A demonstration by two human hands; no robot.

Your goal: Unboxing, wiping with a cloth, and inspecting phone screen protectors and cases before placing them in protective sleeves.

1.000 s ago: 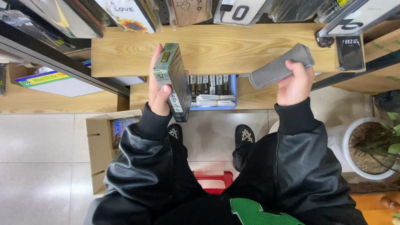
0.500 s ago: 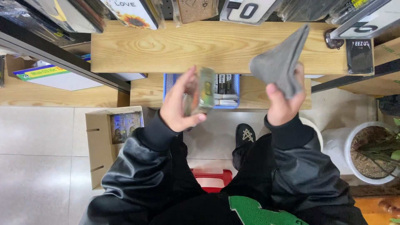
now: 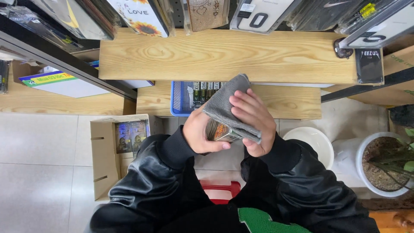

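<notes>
My left hand (image 3: 199, 134) grips a small green boxed item (image 3: 219, 131) in shiny wrap, held in front of my chest. Over the top of that box my right hand (image 3: 252, 120) presses a folded grey cloth (image 3: 226, 105). The cloth covers most of the box, so only its lower end shows. Both hands meet just below the blue basket (image 3: 180, 97) on the lower wooden shelf (image 3: 284, 101).
The blue basket holds a row of upright boxed items. A cardboard box (image 3: 103, 151) with similar items stands on the tiled floor at the left. A white bowl (image 3: 312, 142) and a potted plant (image 3: 386, 159) sit at the right. A red stool (image 3: 217, 190) is beneath me. An upper wooden shelf (image 3: 224, 54) carries hanging packaged goods.
My left hand brought the box down from beside the shelf toward my chest. My right hand swung the grey cloth from the right onto the box.
</notes>
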